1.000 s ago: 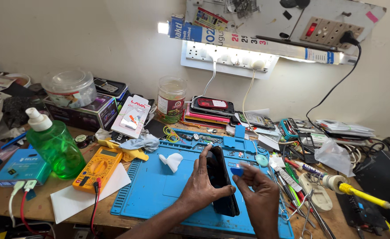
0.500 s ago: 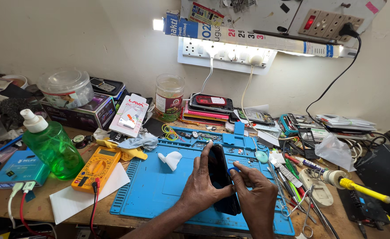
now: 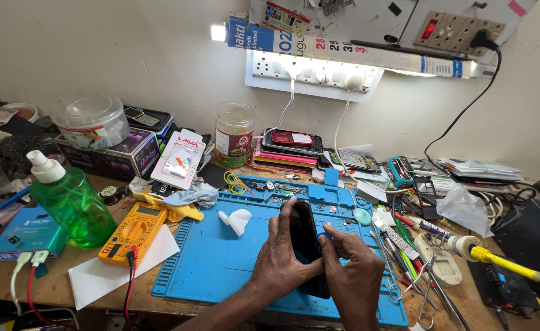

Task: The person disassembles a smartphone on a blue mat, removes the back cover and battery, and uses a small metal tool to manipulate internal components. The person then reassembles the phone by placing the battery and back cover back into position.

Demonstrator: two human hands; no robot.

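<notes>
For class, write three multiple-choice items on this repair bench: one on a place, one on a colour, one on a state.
1. Where does the yellow multimeter lie?
A. left of the blue work mat
B. on the wall
C. under the mat

2. What colour is the pump-top plastic bottle?
A. red
B. green
C. black

3. How is the black slab-shaped phone held?
A. flat, untouched
B. left hand gripping it, right hand at its edge
C. inside the glass jar

Answers: 1 A, it rests on white paper beside the mat's left edge; 2 B, its body is clear green; 3 B, left fingers wrap it while the right fingers press a small blue tool against its side.
</notes>
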